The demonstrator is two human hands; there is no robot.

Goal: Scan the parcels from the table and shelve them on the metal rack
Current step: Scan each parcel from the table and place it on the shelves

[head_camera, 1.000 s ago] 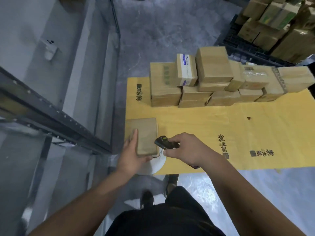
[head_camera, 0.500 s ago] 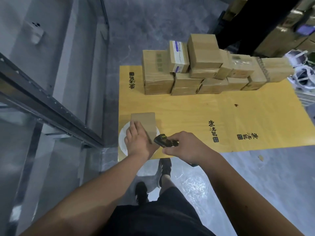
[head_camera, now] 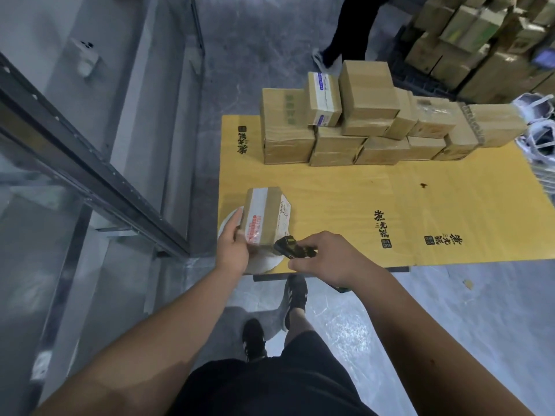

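Note:
A small brown parcel (head_camera: 268, 217) with a white strip and red print is tipped up at the near left corner of the yellow table (head_camera: 390, 205). My left hand (head_camera: 232, 246) grips its left near edge. A black handheld scanner (head_camera: 290, 248) is held in my right hand (head_camera: 327, 258), its head right next to the parcel's near right corner. Several more brown parcels (head_camera: 360, 121) are stacked along the table's far side. The metal rack (head_camera: 90, 175) stands to my left.
A white round disc (head_camera: 261, 261) lies under the held parcel. Another person's legs (head_camera: 345, 31) stand beyond the table. A pile of cartons (head_camera: 480, 40) fills the far right, with white bags (head_camera: 537, 130) at the table's right end.
The parcel lay flat under my left hand; now it is turned up so its taped, printed face shows. The scanner hand stays close by its corner.

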